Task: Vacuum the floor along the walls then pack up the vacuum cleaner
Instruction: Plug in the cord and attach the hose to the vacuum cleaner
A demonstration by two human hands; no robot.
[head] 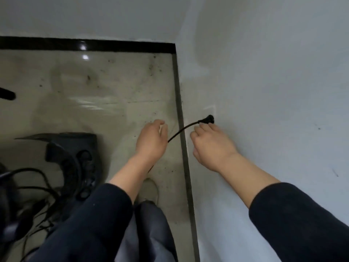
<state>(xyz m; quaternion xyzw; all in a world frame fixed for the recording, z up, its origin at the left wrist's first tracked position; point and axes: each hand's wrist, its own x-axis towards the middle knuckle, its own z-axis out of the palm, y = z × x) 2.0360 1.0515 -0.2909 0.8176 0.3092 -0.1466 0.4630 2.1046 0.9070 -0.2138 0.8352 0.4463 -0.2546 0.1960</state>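
Plug [210,118] is at the wall socket [209,110], low on the right wall [264,82]. Its cord [181,130] runs back into my left hand [152,138], fingers curled round it; my right hand [211,146] has its fingers bent just behind the plug, and I cannot tell whether they pinch. The vacuum cleaner [75,146] waits at the left edge of the floor [94,82] amid loose cable, and with grit specks along the skirting [186,167] I judge vacuuming and packing-up both remain.
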